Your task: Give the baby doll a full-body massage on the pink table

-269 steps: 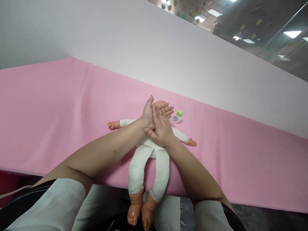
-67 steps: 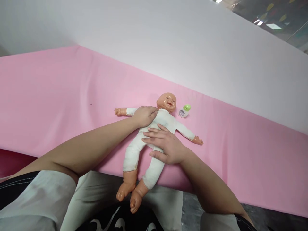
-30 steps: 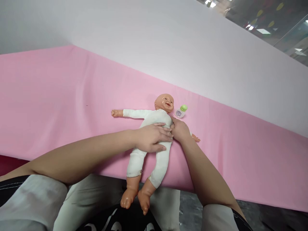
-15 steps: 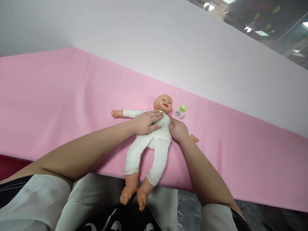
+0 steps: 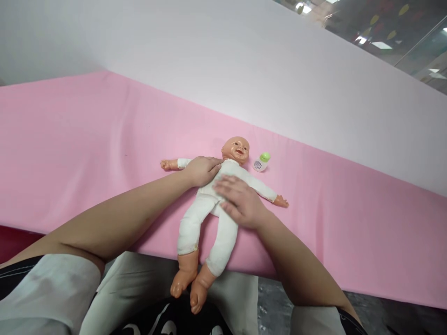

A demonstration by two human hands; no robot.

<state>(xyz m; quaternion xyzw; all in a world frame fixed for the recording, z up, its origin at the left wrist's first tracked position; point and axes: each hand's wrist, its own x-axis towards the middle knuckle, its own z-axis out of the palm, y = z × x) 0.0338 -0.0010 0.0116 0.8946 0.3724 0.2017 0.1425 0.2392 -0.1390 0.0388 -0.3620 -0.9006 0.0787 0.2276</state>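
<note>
A baby doll (image 5: 228, 173) with a white cloth body lies face up, its arms spread and its plastic feet hanging past the near edge. My left hand (image 5: 204, 171) lies against the left side of its chest by the shoulder, fingers stretched out and close together. Over the doll's belly is my right hand (image 5: 241, 199), its fingers apart and slightly blurred; whether it presses on the cloth I cannot tell. A small white bottle (image 5: 260, 164) with a green cap stands right of the doll's head, apart from both hands.
The doll lies on a pink padded surface (image 5: 77, 139) with a few creases. A white wall (image 5: 195, 56) rises behind it, with a glass pane (image 5: 394, 32) above on the right. My legs are just below the near edge.
My right hand has moved from the doll's side onto its belly, baring the doll's arm. My left hand has slid left from mid-chest to the side. The doll's legs have shifted slightly left.
</note>
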